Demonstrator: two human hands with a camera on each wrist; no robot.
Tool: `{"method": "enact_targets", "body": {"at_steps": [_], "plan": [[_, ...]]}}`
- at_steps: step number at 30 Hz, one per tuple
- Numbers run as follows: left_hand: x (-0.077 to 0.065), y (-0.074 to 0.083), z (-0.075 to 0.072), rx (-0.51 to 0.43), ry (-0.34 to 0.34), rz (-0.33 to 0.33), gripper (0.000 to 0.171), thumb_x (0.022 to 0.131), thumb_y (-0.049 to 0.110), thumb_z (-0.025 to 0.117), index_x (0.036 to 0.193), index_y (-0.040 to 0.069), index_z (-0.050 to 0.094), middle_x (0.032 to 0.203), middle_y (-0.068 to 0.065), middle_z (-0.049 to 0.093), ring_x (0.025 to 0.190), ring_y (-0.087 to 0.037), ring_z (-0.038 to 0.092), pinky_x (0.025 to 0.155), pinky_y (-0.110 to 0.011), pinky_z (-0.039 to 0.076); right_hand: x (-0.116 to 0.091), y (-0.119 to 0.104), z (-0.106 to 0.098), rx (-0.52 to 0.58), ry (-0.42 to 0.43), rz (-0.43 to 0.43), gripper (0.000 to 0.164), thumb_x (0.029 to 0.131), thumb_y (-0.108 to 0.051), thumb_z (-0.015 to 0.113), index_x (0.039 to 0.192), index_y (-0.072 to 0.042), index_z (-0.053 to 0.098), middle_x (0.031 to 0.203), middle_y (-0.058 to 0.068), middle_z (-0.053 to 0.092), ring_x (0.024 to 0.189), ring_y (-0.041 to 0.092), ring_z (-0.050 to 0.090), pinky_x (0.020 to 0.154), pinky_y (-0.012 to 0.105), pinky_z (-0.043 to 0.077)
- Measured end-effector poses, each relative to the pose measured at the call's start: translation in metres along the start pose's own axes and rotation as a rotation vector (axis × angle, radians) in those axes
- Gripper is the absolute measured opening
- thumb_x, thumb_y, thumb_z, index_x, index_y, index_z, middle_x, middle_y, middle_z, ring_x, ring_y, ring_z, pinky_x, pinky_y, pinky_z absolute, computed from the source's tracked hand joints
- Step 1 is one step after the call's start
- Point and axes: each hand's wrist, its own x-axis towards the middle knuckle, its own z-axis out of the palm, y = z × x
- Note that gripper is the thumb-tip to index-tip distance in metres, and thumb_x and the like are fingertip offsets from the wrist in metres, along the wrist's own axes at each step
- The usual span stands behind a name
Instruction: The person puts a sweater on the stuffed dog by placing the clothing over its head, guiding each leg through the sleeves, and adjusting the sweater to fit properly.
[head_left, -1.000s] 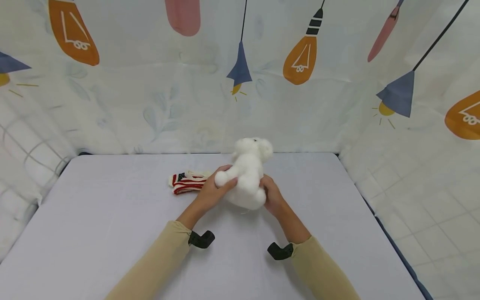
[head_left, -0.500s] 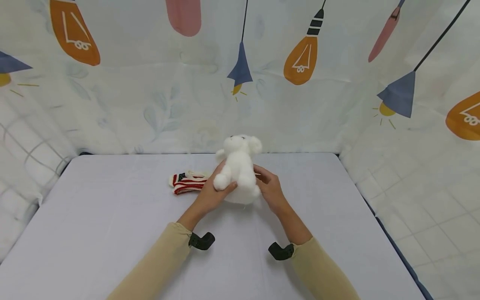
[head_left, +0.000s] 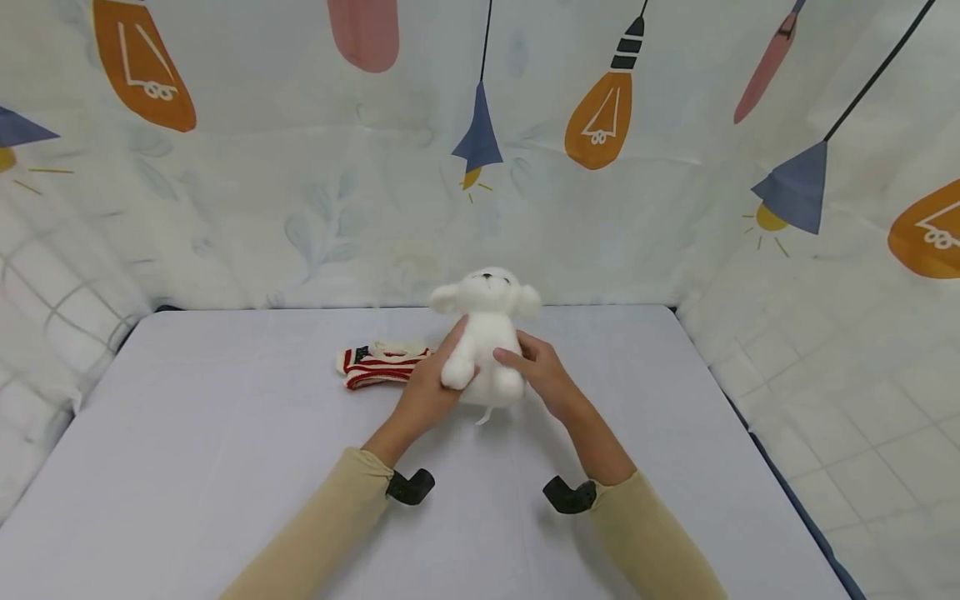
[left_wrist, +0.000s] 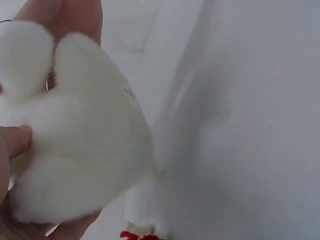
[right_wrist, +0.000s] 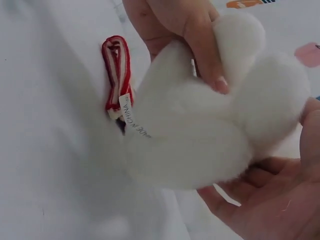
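Note:
A white plush toy (head_left: pixel 491 333) with round ears and a small dark nose is held up over the table, facing me. My left hand (head_left: pixel 435 387) grips it on the left side, round a stubby arm. On the other side my right hand (head_left: pixel 551 375) holds the body, thumb across the front and fingers behind. A white tag hangs from its bottom; the right wrist view shows print on this tag (right_wrist: pixel 127 112). Just left of my left hand lies a folded red-and-cream striped knitted piece (head_left: pixel 382 365) with a dark patch, partly hidden by that hand.
The white-covered table (head_left: pixel 225 467) ends at a back edge just beyond the toy. Behind it hangs a curtain (head_left: pixel 375 208) printed with lamps and bulbs, which also closes off both sides.
The toy has turned from facing sideways to facing me and stands more upright. My right hand has shifted so its thumb lies on the toy's front. The striped piece stays put.

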Motion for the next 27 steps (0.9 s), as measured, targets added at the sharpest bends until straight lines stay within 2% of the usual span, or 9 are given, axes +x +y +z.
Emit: {"method": "enact_targets", "body": {"at_steps": [3, 6, 10, 13, 16, 18, 21, 23, 27], "plan": [[0.0, 0.001, 0.0, 0.023, -0.049, 0.006, 0.079, 0.093, 0.016, 0.064, 0.155, 0.028, 0.017, 0.144, -0.012, 0.05, 0.122, -0.029, 0.058, 0.093, -0.047, 0.05, 0.0, -0.001, 0.001, -0.037, 0.02, -0.015, 0.05, 0.091, -0.027, 0.066, 0.137, -0.016, 0.052, 0.127, 0.011, 0.061, 0.107, 0.021, 0.063, 0.087, 0.035, 0.053], [0.001, 0.003, 0.0, 0.009, -0.126, -0.015, 0.087, 0.091, 0.023, 0.067, 0.156, 0.029, 0.009, 0.149, -0.01, 0.045, 0.127, -0.027, 0.054, 0.098, -0.048, 0.047, 0.0, 0.0, 0.002, -0.07, 0.082, -0.022, 0.048, 0.088, -0.025, 0.069, 0.134, -0.015, 0.055, 0.122, 0.012, 0.064, 0.102, 0.022, 0.065, 0.083, 0.035, 0.055], [0.003, 0.008, -0.001, -0.093, -0.249, -0.118, 0.103, 0.083, 0.047, 0.072, 0.153, 0.039, -0.003, 0.157, -0.003, 0.032, 0.13, -0.025, 0.049, 0.101, -0.05, 0.044, 0.001, 0.002, 0.004, -0.11, 0.168, -0.046, 0.048, 0.086, -0.023, 0.071, 0.131, -0.014, 0.058, 0.116, 0.012, 0.066, 0.097, 0.023, 0.066, 0.08, 0.035, 0.055], [0.006, 0.01, -0.003, -0.19, -0.3, -0.187, 0.098, 0.085, 0.056, 0.065, 0.153, 0.04, -0.004, 0.161, 0.001, 0.018, 0.138, -0.027, 0.041, 0.107, -0.053, 0.038, 0.003, 0.004, 0.006, -0.14, 0.21, -0.078, 0.05, 0.085, -0.021, 0.071, 0.132, -0.014, 0.057, 0.116, 0.012, 0.067, 0.097, 0.024, 0.066, 0.08, 0.036, 0.055], [0.011, 0.008, -0.004, -0.262, -0.294, -0.205, 0.087, 0.091, 0.056, 0.055, 0.155, 0.032, 0.002, 0.162, 0.001, 0.016, 0.143, -0.026, 0.034, 0.112, -0.05, 0.035, 0.003, 0.005, 0.006, -0.162, 0.226, -0.113, 0.055, 0.084, -0.019, 0.072, 0.136, -0.015, 0.055, 0.121, 0.013, 0.066, 0.1, 0.025, 0.066, 0.082, 0.037, 0.055], [0.015, 0.005, -0.004, -0.282, -0.274, -0.19, 0.08, 0.094, 0.053, 0.053, 0.156, 0.021, 0.013, 0.159, -0.005, 0.027, 0.141, -0.026, 0.038, 0.112, -0.047, 0.037, 0.003, 0.005, 0.007, -0.164, 0.223, -0.128, 0.057, 0.084, -0.018, 0.073, 0.138, -0.017, 0.053, 0.124, 0.012, 0.065, 0.103, 0.026, 0.065, 0.085, 0.039, 0.054], [0.02, 0.0, -0.005, -0.275, -0.233, -0.188, 0.07, 0.094, 0.049, 0.056, 0.149, 0.013, 0.032, 0.145, -0.009, 0.047, 0.133, -0.024, 0.048, 0.106, -0.042, 0.044, 0.003, 0.005, 0.009, -0.17, 0.208, -0.148, 0.06, 0.084, -0.017, 0.074, 0.14, -0.017, 0.051, 0.128, 0.013, 0.063, 0.107, 0.027, 0.063, 0.087, 0.04, 0.053], [0.023, -0.002, -0.007, -0.259, -0.215, -0.191, 0.063, 0.092, 0.048, 0.059, 0.141, 0.012, 0.042, 0.136, -0.01, 0.056, 0.128, -0.025, 0.054, 0.101, -0.043, 0.048, 0.003, 0.005, 0.011, -0.159, 0.194, -0.154, 0.06, 0.085, -0.016, 0.074, 0.14, -0.017, 0.051, 0.128, 0.013, 0.062, 0.108, 0.028, 0.063, 0.088, 0.04, 0.053], [0.027, -0.004, -0.008, -0.259, -0.199, -0.205, 0.058, 0.09, 0.045, 0.064, 0.136, 0.014, 0.047, 0.131, -0.009, 0.059, 0.125, -0.024, 0.055, 0.099, -0.044, 0.05, 0.002, 0.007, 0.012, -0.153, 0.176, -0.155, 0.061, 0.085, -0.019, 0.074, 0.142, -0.019, 0.049, 0.129, 0.012, 0.062, 0.11, 0.027, 0.062, 0.088, 0.04, 0.053]]}}
